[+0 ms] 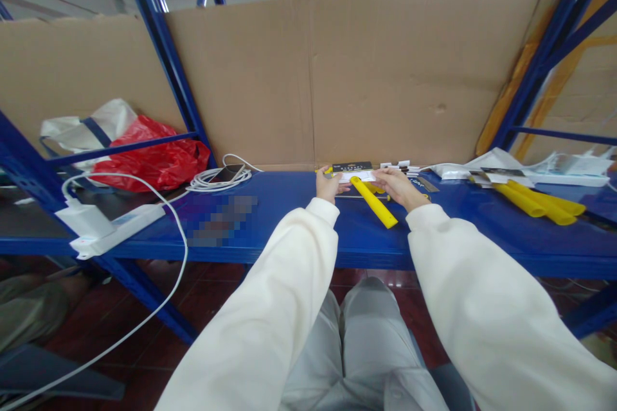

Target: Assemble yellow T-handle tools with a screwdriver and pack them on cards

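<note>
Between my two hands, over the blue bench (284,209), is a small white card (355,176). My left hand (328,185) is closed on its left end, and my right hand (398,187) pinches its right end. A yellow tube-shaped handle (375,203) slants from the middle of the card toward me; how the two join is too small to tell. Just behind lies a black card with white print (353,167). Some yellow parts show partly under my right hand. Small black-and-white pieces (398,165) lie past its fingers.
More yellow handles (542,199) with cards lie at the right. A white power strip (118,231) with a plugged-in adapter, a looping white cable (186,250), a coiled cable with a phone (227,173) and a red bag (154,151) are left. Cardboard (376,77) walls the back.
</note>
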The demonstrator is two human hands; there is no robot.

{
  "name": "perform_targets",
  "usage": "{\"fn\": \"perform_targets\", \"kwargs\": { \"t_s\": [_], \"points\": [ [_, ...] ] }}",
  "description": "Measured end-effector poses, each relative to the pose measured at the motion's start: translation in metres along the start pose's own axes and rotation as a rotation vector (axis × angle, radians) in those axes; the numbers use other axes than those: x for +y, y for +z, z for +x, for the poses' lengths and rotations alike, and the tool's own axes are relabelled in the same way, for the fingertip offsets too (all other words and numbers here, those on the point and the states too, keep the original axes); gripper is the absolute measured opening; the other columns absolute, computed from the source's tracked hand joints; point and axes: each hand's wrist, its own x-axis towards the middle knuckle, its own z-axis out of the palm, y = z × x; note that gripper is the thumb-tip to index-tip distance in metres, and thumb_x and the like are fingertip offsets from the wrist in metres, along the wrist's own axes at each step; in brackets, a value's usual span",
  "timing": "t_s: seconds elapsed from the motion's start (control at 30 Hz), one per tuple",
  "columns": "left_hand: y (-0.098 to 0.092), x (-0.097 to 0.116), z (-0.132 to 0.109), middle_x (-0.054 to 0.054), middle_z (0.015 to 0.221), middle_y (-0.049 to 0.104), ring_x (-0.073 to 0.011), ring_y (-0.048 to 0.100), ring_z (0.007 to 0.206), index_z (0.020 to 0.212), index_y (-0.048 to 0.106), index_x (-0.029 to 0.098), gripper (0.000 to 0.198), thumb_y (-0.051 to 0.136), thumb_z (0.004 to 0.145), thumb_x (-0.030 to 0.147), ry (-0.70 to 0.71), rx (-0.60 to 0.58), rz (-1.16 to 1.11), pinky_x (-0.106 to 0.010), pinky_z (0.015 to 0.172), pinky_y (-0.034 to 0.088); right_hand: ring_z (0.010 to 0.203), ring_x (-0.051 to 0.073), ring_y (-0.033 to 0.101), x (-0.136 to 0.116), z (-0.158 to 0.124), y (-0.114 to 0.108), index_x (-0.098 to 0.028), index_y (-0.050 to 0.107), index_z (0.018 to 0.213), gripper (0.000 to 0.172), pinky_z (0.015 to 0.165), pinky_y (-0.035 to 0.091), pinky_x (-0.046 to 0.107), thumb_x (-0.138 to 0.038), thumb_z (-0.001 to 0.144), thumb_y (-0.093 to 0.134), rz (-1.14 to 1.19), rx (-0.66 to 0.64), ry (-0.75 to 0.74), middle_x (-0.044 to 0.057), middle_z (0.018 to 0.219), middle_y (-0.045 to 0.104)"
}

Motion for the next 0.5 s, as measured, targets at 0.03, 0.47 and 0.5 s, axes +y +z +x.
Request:
{"fn": "perform_targets", "kwargs": {
  "t_s": [0.03, 0.47, 0.5],
  "points": [
    [0.000, 0.000, 0.001, -0.016, 0.123, 0.076, -0.0220, 0.083, 0.084, 0.143, 0.051, 0.022, 0.056, 0.065, 0.092, 0.003, 0.000, 0.009, -0.005, -0.019, 0.056, 0.062, 0.086, 0.018, 0.078, 0.000, -0.001, 0.001, -0.020, 0.062, 0.080, 0.029, 0.081, 0.067, 0.026, -0.005, 0.078, 0.086, 0.001, -0.019, 0.027, 0.005, 0.087, 0.078],
    [-0.001, 0.000, 0.001, -0.015, 0.102, 0.080, -0.0227, 0.081, 0.069, 0.126, 0.059, 0.016, 0.038, 0.069, 0.091, 0.004, -0.002, 0.031, 0.009, -0.023, 0.054, 0.063, 0.086, 0.017, 0.077, 0.001, -0.012, 0.004, -0.018, 0.075, 0.114, 0.035, 0.082, 0.065, 0.024, -0.009, 0.082, 0.083, -0.130, -0.340, 0.157, 0.008, 0.105, 0.082],
    [-0.002, 0.000, 0.001, -0.015, 0.102, 0.080, -0.0231, 0.082, 0.071, 0.126, 0.059, 0.016, 0.040, 0.072, 0.089, 0.005, -0.005, 0.035, 0.009, -0.023, 0.055, 0.063, 0.088, 0.018, 0.077, 0.001, -0.014, 0.005, -0.018, 0.075, 0.117, 0.038, 0.084, 0.065, 0.026, -0.010, 0.081, 0.084, -0.135, -0.357, 0.157, 0.009, 0.108, 0.082]
  ]
}}
